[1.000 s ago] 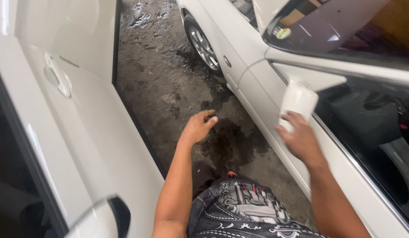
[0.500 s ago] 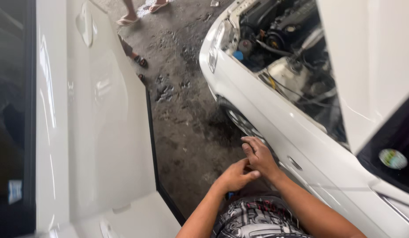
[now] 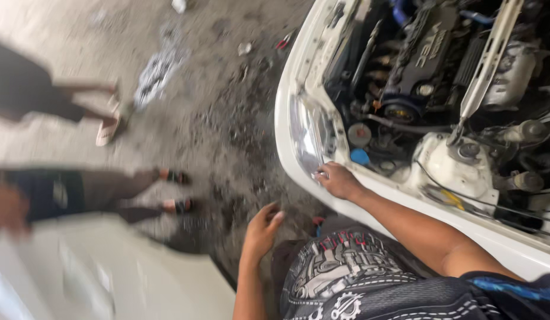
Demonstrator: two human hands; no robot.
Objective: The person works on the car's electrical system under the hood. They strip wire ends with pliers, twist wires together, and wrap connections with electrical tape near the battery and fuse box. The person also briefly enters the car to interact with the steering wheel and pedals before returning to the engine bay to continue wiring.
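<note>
Here, the person's right hand rests on the front corner of a white car, fingers spread flat over the painted edge just below the headlight; it presses on the panel rather than closing around anything. The headlight is a clear, glossy lens curving round the corner of the body. The left hand hangs loose over the ground, fingers half curled and holding nothing, near the person's patterned shorts, which are dark cloth printed with pale mechanical shapes.

The hood is up. Inside the engine bay sit a dark ribbed engine cover, black hoses, a white plastic reservoir with a rounded body, and a small blue cap close to the bay's front edge, just beyond the right hand. A pale metal prop rod slants across the bay.

The floor is rough grey concrete, stained dark with oil and littered with small scraps. At the left edge of the view, blurred, stand the legs and sandalled feet of other people. A smooth white panel of another vehicle fills the lower left corner.
</note>
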